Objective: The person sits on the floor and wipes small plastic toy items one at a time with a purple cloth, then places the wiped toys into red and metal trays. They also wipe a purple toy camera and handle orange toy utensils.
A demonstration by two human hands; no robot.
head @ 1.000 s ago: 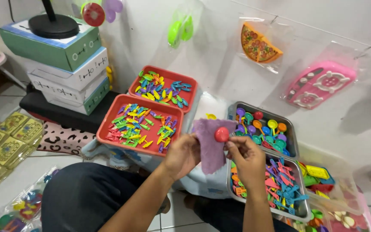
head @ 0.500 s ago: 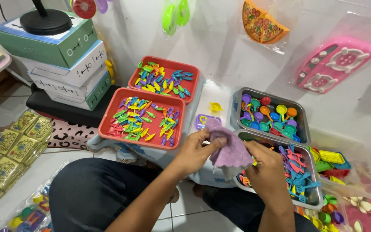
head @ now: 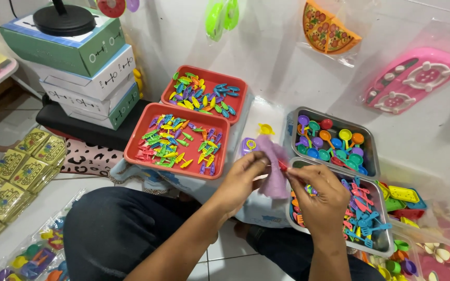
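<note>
Left hand (head: 243,174): fingers pinching the near edge of a purple cloth pouch (head: 274,166), thumb on top.
Right hand (head: 321,195): fingers pressed together round a small red toy piece (head: 283,165), held at the pouch's right edge; most of the piece hidden.
Purple cloth pouch: held up between both hands, hanging limp, just in front of the near metal tray (head: 339,208) and partly covering its left rim.
Near metal tray: rectangular, silver, filled with small plastic toy utensils, mostly blue and pink; directly behind the right hand.
Far metal tray (head: 332,138): beyond the near metal tray, touching it; holds round toy spoons in purple, teal, red, yellow, orange.
Near red tray (head: 178,140): left of the pouch, well clear of the left hand; scattered small coloured plastic pieces inside.
Far red tray (head: 207,93): behind the near red tray, edges touching; similar coloured pieces.
Yellow toy piece (head: 265,129): lying just behind the pouch, between the red trays and the far metal tray.
Stacked boxes (head: 87,67): far left of the red trays, green and white, a black round base on top.
Wall items: pink toy stove (head: 412,78) and toy pizza (head: 329,28) in clear bags, above the far metal tray.
Floor, left of the knee: yellow packets (head: 16,166) in rows.
</note>
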